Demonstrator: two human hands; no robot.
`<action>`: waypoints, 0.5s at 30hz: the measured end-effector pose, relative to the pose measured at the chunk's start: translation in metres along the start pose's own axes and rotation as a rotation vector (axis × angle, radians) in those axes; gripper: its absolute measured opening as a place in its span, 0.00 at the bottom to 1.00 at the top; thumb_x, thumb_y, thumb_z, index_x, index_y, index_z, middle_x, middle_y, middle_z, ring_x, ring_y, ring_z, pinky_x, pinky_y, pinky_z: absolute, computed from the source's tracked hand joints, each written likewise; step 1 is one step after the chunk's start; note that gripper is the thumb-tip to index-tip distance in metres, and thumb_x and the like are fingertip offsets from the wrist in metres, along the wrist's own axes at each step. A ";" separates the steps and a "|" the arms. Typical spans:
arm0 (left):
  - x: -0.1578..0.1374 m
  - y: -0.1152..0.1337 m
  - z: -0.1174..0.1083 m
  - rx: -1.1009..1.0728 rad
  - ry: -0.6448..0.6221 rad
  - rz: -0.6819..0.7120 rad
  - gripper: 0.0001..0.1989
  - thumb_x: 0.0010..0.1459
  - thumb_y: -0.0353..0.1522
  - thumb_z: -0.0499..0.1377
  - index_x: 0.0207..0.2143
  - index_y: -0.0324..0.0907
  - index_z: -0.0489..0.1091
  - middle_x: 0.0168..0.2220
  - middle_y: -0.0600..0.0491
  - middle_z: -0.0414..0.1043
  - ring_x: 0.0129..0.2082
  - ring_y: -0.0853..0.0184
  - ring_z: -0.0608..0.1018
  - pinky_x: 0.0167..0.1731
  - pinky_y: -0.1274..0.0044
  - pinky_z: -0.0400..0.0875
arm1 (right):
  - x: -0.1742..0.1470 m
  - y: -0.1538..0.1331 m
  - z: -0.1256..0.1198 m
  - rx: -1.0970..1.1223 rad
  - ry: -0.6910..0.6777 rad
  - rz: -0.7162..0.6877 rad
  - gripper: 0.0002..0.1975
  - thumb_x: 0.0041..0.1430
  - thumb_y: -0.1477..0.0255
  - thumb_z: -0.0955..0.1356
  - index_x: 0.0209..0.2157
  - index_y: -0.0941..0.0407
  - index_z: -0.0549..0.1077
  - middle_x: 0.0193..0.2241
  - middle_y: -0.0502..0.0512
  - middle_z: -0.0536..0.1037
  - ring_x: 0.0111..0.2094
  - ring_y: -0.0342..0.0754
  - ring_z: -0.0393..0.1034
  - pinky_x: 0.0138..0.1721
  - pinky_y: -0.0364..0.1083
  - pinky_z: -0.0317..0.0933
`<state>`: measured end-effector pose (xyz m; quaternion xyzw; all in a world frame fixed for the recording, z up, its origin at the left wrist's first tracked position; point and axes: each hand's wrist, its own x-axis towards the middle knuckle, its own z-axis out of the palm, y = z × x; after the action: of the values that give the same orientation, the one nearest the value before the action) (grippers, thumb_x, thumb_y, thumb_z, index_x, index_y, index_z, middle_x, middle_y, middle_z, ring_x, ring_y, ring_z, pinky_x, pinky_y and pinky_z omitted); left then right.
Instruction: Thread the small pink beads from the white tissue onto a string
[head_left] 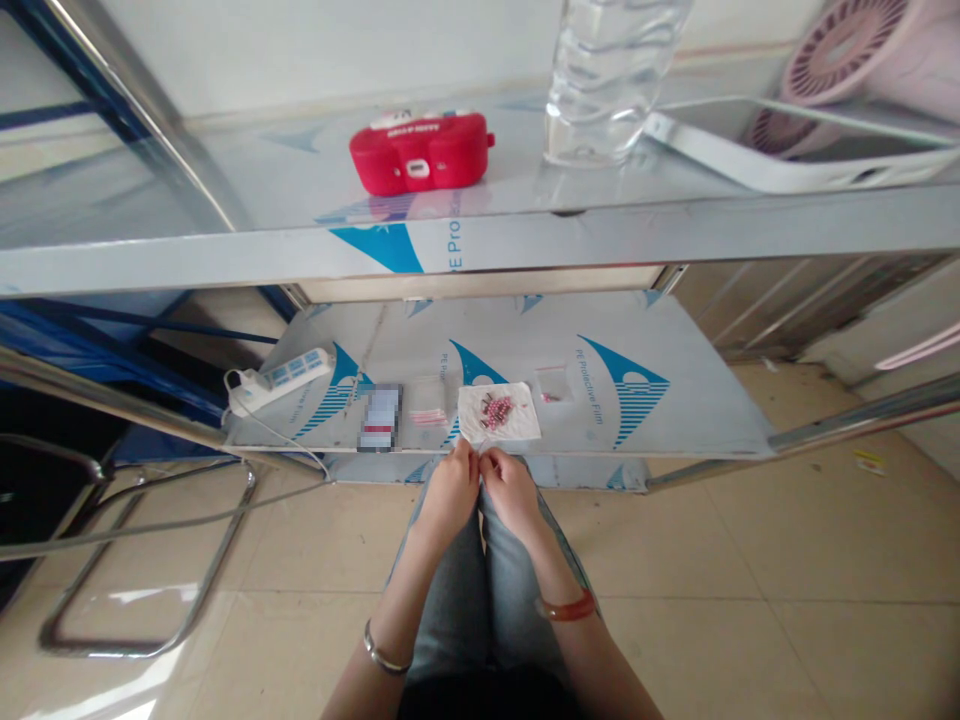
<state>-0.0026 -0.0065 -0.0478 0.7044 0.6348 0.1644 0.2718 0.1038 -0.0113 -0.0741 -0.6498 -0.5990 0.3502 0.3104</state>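
My left hand (452,482) and my right hand (511,488) meet above my knees, at the front edge of the lower shelf (682,400). Fingers of both are pinched together, tip to tip. Something small and pale may be between them, but I cannot make it out. Just beyond the fingertips lies a white sheet (525,425) bearing a pile of small pink and dark pieces (496,410). To its left is a stack of clear plastic bags (429,400). A single clear bag (553,383) with a few pink pieces lies to its right.
A phone (380,418) and a white power strip (281,380) lie further left. On the upper shelf (262,250) are a red case (420,155), a water bottle (600,90), a white-edged tablet (795,170) and a pink fan (862,50). A metal chair frame (217,560) stands at left.
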 end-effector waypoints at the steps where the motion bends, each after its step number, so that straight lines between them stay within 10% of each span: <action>1: 0.000 -0.001 0.001 -0.001 0.012 0.007 0.08 0.63 0.29 0.43 0.33 0.39 0.60 0.29 0.48 0.71 0.29 0.65 0.75 0.26 0.78 0.58 | -0.001 -0.002 0.000 -0.017 0.007 0.002 0.12 0.59 0.71 0.58 0.25 0.55 0.68 0.22 0.51 0.73 0.25 0.44 0.65 0.27 0.41 0.50; 15: 0.000 0.000 -0.006 0.087 0.004 -0.063 0.10 0.63 0.28 0.44 0.33 0.39 0.62 0.31 0.46 0.73 0.31 0.63 0.76 0.26 0.77 0.57 | -0.006 -0.012 0.006 -0.167 0.046 0.002 0.13 0.61 0.69 0.59 0.28 0.56 0.71 0.27 0.54 0.77 0.28 0.46 0.69 0.27 0.42 0.47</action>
<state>-0.0060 -0.0051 -0.0426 0.6948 0.6638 0.1295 0.2447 0.0921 -0.0159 -0.0675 -0.6819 -0.6180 0.2845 0.2685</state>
